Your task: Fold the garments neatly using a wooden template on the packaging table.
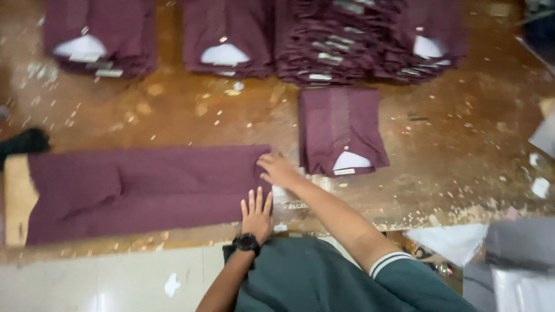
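From the head view, I judge I'm mid-fold: my left hand [256, 215] lies flat, fingers spread, and my right hand [277, 169] rests loosely uncurled, both on the near end of the long maroon garment [139, 190] laid across the table [462, 144]. Next the end needs lifting. Folded stacks [324, 43] behind show pale tags

folded shirt [341, 130] | white neck label [344, 171] | front edge

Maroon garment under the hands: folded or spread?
Partly folded: garment lies as one long strip, both hands flat on its right end.
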